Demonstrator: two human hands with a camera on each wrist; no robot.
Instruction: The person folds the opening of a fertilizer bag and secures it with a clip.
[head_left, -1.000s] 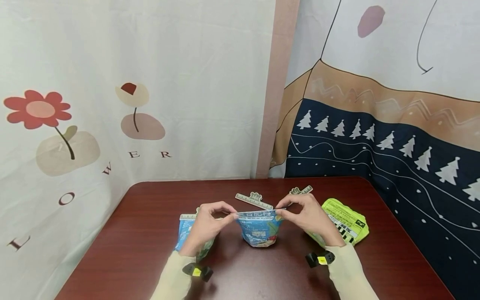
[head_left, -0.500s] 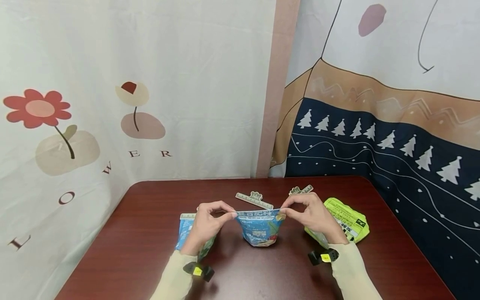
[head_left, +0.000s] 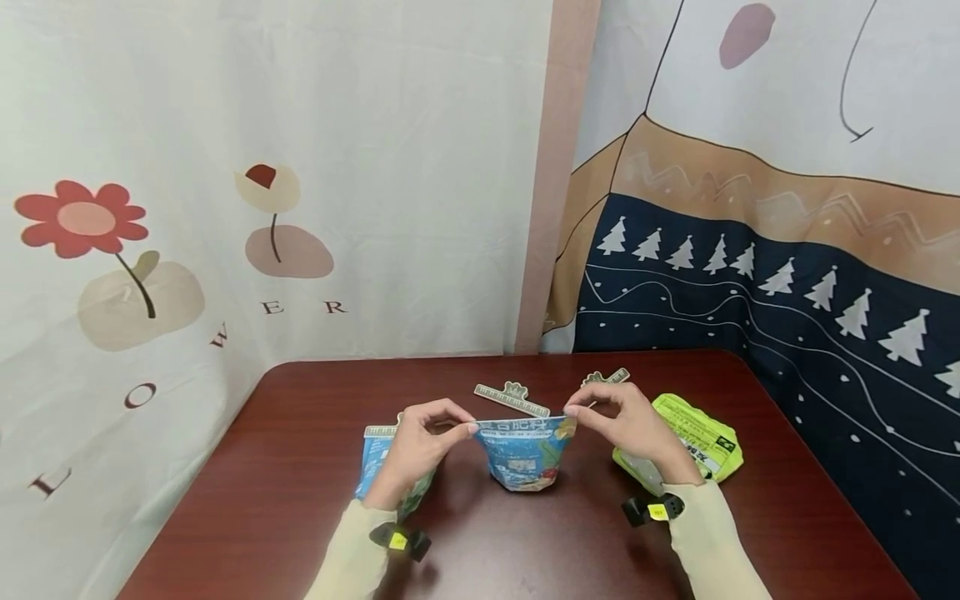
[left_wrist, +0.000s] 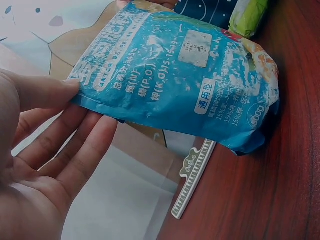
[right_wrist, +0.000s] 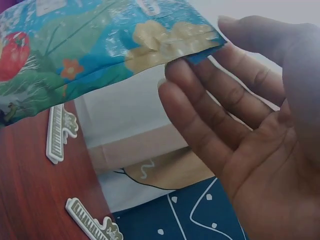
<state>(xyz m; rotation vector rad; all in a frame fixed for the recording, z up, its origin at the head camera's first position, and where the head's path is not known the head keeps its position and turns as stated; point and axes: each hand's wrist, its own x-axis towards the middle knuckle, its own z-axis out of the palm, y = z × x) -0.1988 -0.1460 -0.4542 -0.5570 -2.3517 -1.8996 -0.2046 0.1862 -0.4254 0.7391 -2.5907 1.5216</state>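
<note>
A blue fertilizer bag, printed with white characters and vegetables, stands upright on the table between the two hands. My left hand pinches its top left corner; in the left wrist view, the thumb lies on the front with fingers behind. At the top right corner is my right hand. In the right wrist view, its thumb stands slightly off the corner, while relaxed fingers touch or nearly touch the bag from behind. The bag's top edge stretches straight between the hands. A ruler-shaped clip lies just behind the bag.
Another ruler-shaped clip lies farther right. Partly behind the left forearm is a second blue bag with a clip along its top. A green bag lies beside the right arm. Printed curtains hang behind the dark red table.
My right hand has slid right along the bag's top edge to its corner, and its thumb now stands off the bag. The left hand keeps its pinch.
</note>
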